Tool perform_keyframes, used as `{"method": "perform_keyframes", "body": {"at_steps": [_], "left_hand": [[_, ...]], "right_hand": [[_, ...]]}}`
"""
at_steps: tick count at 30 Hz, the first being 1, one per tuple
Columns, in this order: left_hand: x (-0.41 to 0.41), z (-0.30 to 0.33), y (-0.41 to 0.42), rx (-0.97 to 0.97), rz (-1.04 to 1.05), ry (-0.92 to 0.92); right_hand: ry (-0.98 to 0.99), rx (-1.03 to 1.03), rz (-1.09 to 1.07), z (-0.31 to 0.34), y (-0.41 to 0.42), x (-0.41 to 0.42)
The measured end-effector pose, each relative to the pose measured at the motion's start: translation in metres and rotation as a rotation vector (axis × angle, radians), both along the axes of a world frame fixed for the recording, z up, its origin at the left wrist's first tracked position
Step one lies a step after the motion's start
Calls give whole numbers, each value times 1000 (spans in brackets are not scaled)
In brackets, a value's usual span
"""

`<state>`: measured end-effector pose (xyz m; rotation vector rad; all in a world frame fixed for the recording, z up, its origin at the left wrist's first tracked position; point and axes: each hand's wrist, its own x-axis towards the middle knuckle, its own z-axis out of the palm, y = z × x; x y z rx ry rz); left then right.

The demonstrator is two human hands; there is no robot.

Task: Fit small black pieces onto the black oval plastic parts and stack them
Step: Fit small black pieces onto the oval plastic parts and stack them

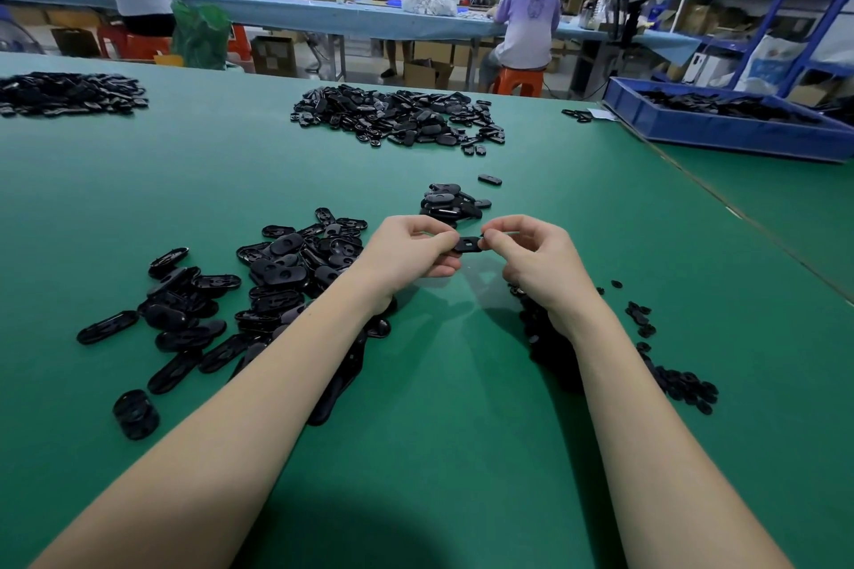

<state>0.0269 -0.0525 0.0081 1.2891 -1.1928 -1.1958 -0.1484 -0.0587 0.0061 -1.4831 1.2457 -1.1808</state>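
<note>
You're sitting in a busy workshop w/ other people working at a long blue bench behind, and a wide green table (462, 383) is spreading out in front of you. A blue bin (721, 132) is sitting at the far right edge. Unfitted oval parts are lying in a loose heap (259, 286) near your left forearm, w/ a small stack (446, 201) of what look like finished ones just beyond your hands. Small black pieces (679, 379) are trailing along beside your right forearm.

Your left hand (411, 252) and right hand (531, 254) are both pinching one oval part (467, 243) between them, above the table, fingers curled onto its two ends. Can't tell if a small piece is seated yet.

The part prob. is light, stiff and glossy, so it's likely slipping easily; you're best gripping by the rim at the ends, leaving the centre opening free for pressing.
</note>
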Motion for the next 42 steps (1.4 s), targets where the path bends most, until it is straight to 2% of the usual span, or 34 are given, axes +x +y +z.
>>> {"method": "perform_keyframes", "body": {"at_steps": [15, 42], "left_hand": [[-2, 3, 5, -21, -20, 55], [1, 5, 8, -90, -94, -86]], "right_hand": [[62, -15, -107, -4, -3, -2], [177, 78, -159, 6, 1, 2]]}}
